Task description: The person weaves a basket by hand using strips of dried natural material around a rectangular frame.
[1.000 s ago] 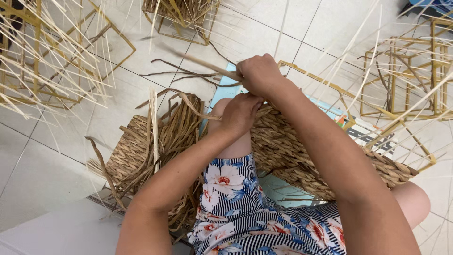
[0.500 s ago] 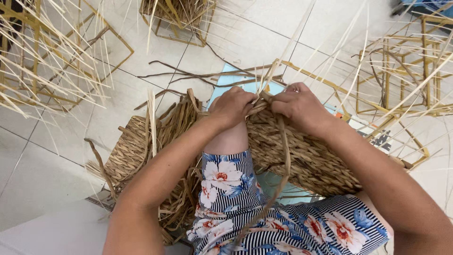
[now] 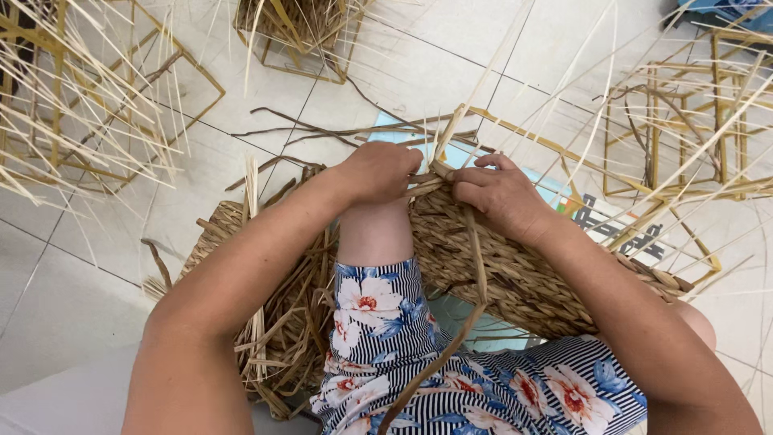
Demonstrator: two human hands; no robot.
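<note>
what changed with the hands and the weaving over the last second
The right hand came down from above the left hand to the right, and now sits beside it on the rim of the woven basket. A long fibre strand that was not across the lap a second ago now trails down over it. The basket, wire frames and tiled floor stayed put.

What I can't make out here

My left hand (image 3: 385, 171) hides its own fingertips in the woven seagrass basket (image 3: 515, 266); my forearms run off the near edge, and the wire frames (image 3: 684, 129) far right and left are cropped.
</note>
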